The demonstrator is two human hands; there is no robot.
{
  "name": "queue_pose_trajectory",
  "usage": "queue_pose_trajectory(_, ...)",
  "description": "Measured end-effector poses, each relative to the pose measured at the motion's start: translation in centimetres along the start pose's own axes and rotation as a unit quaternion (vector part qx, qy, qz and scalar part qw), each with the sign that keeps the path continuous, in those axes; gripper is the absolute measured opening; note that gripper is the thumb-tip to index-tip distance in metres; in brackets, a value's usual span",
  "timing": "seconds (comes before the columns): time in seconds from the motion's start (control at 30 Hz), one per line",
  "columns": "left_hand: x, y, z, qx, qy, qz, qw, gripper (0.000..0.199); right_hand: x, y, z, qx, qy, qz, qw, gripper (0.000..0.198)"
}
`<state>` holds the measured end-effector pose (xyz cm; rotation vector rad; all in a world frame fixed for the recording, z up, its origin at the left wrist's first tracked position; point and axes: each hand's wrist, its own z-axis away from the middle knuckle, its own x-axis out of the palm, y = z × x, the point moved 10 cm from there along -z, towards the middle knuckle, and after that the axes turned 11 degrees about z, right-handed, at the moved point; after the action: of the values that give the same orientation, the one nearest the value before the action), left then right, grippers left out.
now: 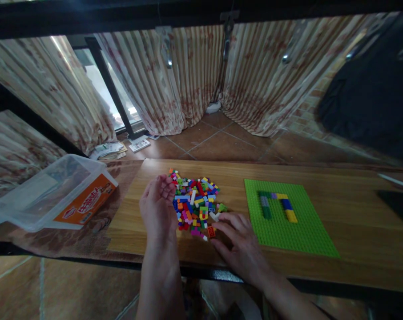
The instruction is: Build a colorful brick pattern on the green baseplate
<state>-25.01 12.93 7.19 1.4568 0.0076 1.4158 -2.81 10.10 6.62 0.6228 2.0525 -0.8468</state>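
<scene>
A heap of small multicoloured building bricks [195,200] lies on the wooden board between my hands. At its left side my left hand [159,202] stands on edge, palm toward the bricks, fingers loosely bent and nothing visible in it. My right hand [238,238] reaches to the heap's lower right, thumb and forefinger apart. Close to those fingertips are an orange-red brick [211,231], hollow underside showing, and a white brick [215,217]. Right of that hand lies a green baseplate [310,231], carrying a three-sided outline of green, grey, purple, yellow and blue bricks [287,204].
A clear plastic box [51,178] with an orange label stands on brown cloth at the left. At the right edge lies a dark flat object [396,204]. A dark metal bar [201,18] crosses the top, with striped curtains [191,80] behind.
</scene>
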Motion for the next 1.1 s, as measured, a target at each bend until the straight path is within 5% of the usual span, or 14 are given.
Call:
queue_pose_trajectory(0.27, 0.5, -1.0, 0.3, -0.016, -0.006, 0.001, 1.0, 0.01, 1.5, -0.1, -0.5, -0.001, -0.054, 0.073, 0.996, 0.032)
queue_pose_trajectory(0.57, 0.6, -1.3, 0.1, -0.004, -0.015, -0.016, 1.0, 0.014, 2.2, -0.4, -1.5, -0.001, -0.014, 0.049, 0.999, 0.018)
queue_pose_trajectory(1.1, 0.8, -0.5, 0.3, 0.016, -0.017, -0.016, 1.0, 0.011, 2.1, -0.4, -1.7, 0.026, -0.031, 0.031, 0.999, 0.021)
